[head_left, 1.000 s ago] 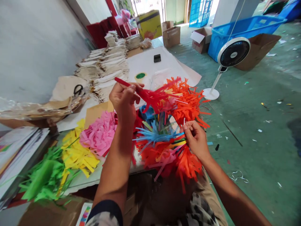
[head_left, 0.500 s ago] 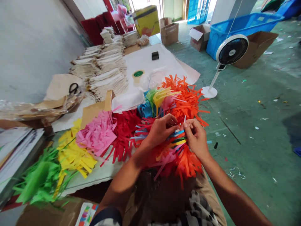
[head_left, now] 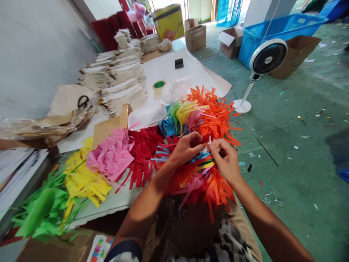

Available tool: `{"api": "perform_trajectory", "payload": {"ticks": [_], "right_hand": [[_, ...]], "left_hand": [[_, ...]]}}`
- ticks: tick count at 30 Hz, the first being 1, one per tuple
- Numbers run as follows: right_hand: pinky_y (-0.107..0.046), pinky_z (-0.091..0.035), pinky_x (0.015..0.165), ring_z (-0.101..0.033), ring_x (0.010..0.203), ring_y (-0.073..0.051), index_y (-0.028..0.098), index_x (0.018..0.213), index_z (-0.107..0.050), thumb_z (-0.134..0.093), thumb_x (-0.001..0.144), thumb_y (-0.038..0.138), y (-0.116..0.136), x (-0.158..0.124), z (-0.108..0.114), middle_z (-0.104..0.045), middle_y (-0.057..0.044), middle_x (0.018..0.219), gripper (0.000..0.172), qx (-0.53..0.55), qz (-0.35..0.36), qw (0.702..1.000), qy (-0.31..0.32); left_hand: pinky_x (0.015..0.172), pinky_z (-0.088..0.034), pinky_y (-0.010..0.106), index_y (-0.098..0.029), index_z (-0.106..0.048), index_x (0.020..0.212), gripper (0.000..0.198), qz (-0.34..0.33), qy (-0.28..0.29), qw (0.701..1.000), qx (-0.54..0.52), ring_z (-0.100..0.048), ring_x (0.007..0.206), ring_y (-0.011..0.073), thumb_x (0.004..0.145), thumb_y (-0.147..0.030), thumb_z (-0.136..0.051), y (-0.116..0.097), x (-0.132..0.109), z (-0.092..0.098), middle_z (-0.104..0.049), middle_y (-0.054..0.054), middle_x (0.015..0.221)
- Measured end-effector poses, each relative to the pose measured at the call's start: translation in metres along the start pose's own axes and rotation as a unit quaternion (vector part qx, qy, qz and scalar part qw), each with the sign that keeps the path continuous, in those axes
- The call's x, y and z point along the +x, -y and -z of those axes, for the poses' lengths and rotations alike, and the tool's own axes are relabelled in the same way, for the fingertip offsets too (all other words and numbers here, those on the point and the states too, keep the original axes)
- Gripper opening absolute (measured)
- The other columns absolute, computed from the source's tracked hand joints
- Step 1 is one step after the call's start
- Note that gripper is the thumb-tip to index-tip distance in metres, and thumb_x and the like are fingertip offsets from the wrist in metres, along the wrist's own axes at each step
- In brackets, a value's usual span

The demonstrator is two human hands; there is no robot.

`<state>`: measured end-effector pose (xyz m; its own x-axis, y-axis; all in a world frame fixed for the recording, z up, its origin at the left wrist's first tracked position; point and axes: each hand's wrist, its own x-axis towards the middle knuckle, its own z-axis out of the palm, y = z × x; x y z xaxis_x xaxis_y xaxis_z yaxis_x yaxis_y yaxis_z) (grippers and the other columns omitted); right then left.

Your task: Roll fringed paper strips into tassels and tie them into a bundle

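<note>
Above the multicoloured bunch of paper fringe strips [head_left: 203, 165] on my lap, both my hands are close together. My right hand [head_left: 225, 158] pinches a thin white strip [head_left: 209, 139], whose end sticks up between finger and thumb. With curled fingers and thumb brought together, my left hand [head_left: 188, 147] is just left of it; what it pinches, if anything, is hidden. Orange fringe [head_left: 218, 183] hangs below my right hand. Behind the hands lie more orange fringe [head_left: 215, 118] and a small bundle of yellow strips [head_left: 187, 111].
Left on the table are red [head_left: 143, 153], pink [head_left: 110, 154], yellow [head_left: 84, 182] and green fringe [head_left: 43, 203]. A white tray [head_left: 147, 115], tape roll [head_left: 159, 84], phone [head_left: 179, 63] and stacks of pale sheets [head_left: 125, 82] lie beyond. A fan [head_left: 268, 58] stands right.
My fingertips have shifted slightly around the white strip, whose upright end has moved a little left. The view has turned slightly. The fringe piles stay in place.
</note>
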<state>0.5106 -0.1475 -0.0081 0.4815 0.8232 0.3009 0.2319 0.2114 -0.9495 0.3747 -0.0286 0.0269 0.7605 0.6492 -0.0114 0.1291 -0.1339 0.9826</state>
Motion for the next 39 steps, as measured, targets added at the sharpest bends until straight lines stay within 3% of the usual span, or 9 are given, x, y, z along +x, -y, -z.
{"api": "perform_trajectory", "payload": {"ticks": [8,16,26,39], "right_hand": [[-0.030,-0.033,0.061,-0.045,0.063,-0.013,0.022,0.080,-0.060,-0.062,0.099,0.028,-0.0011,-0.0013,0.0039,-0.050,0.004,0.069,0.020,-0.038,0.027,0.998,0.032],[-0.029,-0.033,0.060,-0.043,0.062,-0.013,0.022,0.077,-0.057,-0.061,0.096,0.027,-0.0026,0.0001,0.0024,-0.050,0.004,0.068,0.021,-0.052,0.016,0.998,0.038],[-0.030,-0.034,0.059,-0.045,0.061,-0.013,0.023,0.072,-0.052,-0.062,0.092,0.025,-0.0011,-0.0003,0.0017,-0.052,0.003,0.067,0.022,-0.057,0.008,0.997,0.050],[-0.029,-0.034,0.058,-0.044,0.061,-0.013,0.023,0.074,-0.052,-0.060,0.093,0.026,-0.0010,-0.0006,0.0018,-0.050,0.003,0.068,0.021,-0.060,0.000,0.997,0.054]], "left_hand": [[0.057,-0.045,0.022,-0.018,-0.058,0.090,0.025,0.031,0.010,0.999,-0.026,-0.059,0.059,0.0102,0.084,-0.038,-0.071,-0.0031,-0.0014,0.0018,-0.058,-0.004,0.073],[0.062,-0.045,0.023,-0.018,-0.060,0.090,0.020,0.009,-0.005,1.000,0.004,-0.058,0.066,0.0111,0.088,-0.037,-0.068,-0.0008,-0.0049,0.0014,-0.062,-0.002,0.079],[0.059,-0.044,0.025,-0.017,-0.065,0.083,0.031,-0.011,-0.024,0.999,0.044,-0.057,0.061,0.0125,0.098,-0.039,-0.048,-0.0021,-0.0020,0.0009,-0.063,0.000,0.070],[0.061,-0.045,0.024,-0.017,-0.064,0.085,0.024,0.009,-0.023,1.000,0.012,-0.059,0.063,0.0123,0.093,-0.039,-0.062,0.0016,-0.0079,-0.0003,-0.064,-0.001,0.071]]}}
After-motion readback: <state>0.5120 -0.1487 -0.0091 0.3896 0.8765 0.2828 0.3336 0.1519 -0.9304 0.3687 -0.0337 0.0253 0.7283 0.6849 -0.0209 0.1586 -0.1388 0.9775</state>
